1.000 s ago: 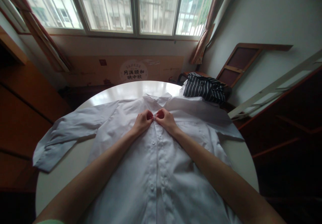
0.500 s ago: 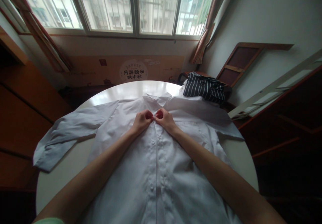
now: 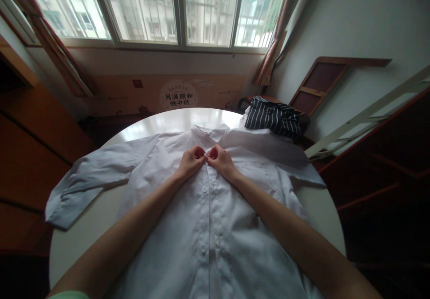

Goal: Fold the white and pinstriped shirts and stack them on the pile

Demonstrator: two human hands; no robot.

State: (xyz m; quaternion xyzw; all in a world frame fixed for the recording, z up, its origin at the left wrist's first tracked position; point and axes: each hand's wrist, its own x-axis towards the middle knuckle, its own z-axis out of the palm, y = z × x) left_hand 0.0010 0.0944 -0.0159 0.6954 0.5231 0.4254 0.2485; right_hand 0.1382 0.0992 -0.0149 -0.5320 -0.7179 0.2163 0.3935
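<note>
White shirt [image 3: 215, 227] lies flat, front up, on the round table [image 3: 83, 227], one sleeve [image 3: 87, 178] spread left of the placket. Your left hand [image 3: 190, 161] and right hand [image 3: 220, 159] each pinch the shirt's placket just below the collar [image 3: 210, 132], fingertips nearly touching. Striped garment [image 3: 273, 116] sits right of the collar.

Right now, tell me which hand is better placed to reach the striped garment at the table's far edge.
Right. The right hand pinches the white shirt near the collar, on the same side as the striped garment. The left hand would have to cross over it.
</note>
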